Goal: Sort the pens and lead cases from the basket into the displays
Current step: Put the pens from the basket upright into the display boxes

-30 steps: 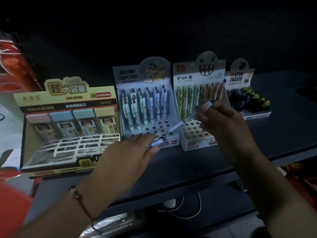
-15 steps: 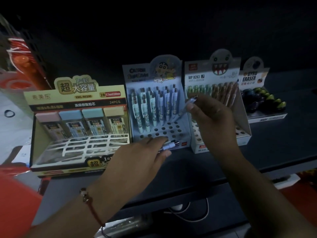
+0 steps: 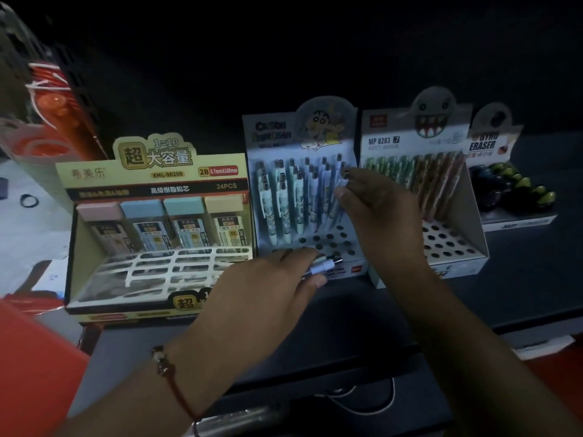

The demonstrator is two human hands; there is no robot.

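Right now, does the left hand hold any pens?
Yes, the left hand grips pens whose ends stick out past its fingers.

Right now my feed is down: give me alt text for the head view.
The right hand lowers a pen into the blue cartoon pen display, while the left hand grips more pens in front of it. A lead case display stands left; a second pen display and eraser display stand right.
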